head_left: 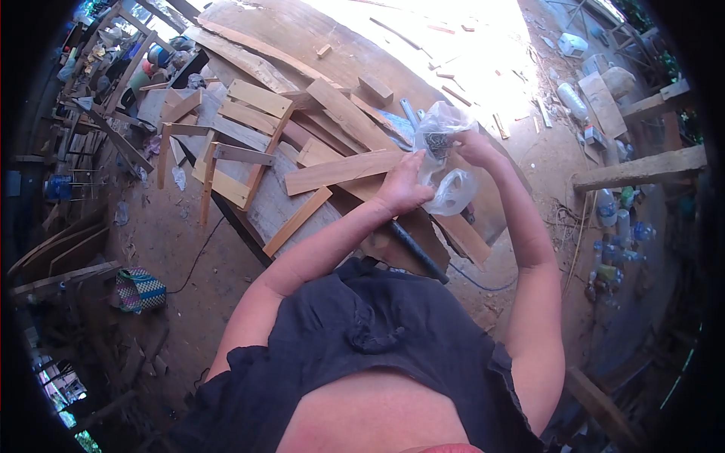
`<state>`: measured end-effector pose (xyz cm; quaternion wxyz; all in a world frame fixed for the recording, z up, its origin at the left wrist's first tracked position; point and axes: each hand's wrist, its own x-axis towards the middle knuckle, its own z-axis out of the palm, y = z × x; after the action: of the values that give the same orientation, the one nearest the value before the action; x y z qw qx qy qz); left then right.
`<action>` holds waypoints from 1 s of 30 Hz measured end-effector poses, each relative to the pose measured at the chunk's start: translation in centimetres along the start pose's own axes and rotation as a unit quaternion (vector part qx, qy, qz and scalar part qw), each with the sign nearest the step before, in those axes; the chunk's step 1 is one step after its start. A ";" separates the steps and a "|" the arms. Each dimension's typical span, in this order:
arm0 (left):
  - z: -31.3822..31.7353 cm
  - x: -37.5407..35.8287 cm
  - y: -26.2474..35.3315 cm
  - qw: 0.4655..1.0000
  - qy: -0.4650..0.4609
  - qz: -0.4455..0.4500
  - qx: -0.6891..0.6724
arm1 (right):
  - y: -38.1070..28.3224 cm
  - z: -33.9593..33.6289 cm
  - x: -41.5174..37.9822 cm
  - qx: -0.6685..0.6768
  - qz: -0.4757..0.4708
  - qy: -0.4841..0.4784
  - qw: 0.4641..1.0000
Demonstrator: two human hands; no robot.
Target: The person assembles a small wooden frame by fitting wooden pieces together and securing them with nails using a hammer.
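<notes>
My left hand point(406, 183) is closed on the lower left side of a clear plastic bag point(445, 119), above the wood-covered bench. On the bag's right side, my right hand point(476, 149) has its fingers pressed together on the plastic. Between the hands a small dark patterned item point(436, 142) shows in or behind the bag; its kind is unclear. The bag's loose handle part point(453, 192) hangs below my hands. Beneath my left hand lie a wooden board point(340, 172) and a dark pipe point(419, 251).
A slatted wooden piece point(253, 113) and several loose boards lie on the bench to the left. A woven basket point(140, 290) stands on the floor at lower left. A thick beam point(642, 167) juts in at the right, with plastic bottles point(623, 226) below it.
</notes>
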<state>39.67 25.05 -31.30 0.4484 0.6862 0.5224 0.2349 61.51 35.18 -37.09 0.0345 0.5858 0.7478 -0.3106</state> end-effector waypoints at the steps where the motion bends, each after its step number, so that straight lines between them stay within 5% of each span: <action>1: 0.1 0.0 0.1 1.000 0.006 0.017 -0.004 | 0.0 -0.3 0.2 0.001 0.001 0.001 1.000; 4: 0.4 -0.5 0.2 1.000 -0.005 0.028 0.012 | -1.0 -1.2 0.5 0.056 -0.016 0.075 0.995; 10: 1.2 -1.0 -0.1 0.999 -0.030 0.009 0.035 | -2.5 -1.0 -0.3 -0.140 0.083 -0.062 0.985; 12: 1.0 -0.9 0.3 0.999 -0.037 0.006 0.036 | -2.8 -0.5 -1.1 -0.183 0.093 0.094 0.974; 19: 1.1 -0.8 0.6 0.998 -0.039 0.016 0.044 | -1.4 0.4 0.3 -0.190 0.082 0.032 0.978; 25: 0.5 -1.4 0.6 0.998 -0.033 0.016 0.041 | -0.8 2.8 1.8 -0.105 0.060 0.155 0.980; 30: -0.7 -2.6 0.5 0.998 -0.050 0.036 0.014 | -2.0 3.0 2.3 -0.214 0.029 0.178 0.960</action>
<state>38.40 22.86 -30.16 0.4552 0.7218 0.4776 0.2092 58.06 35.43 -39.58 0.0348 0.6319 0.7735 -0.0331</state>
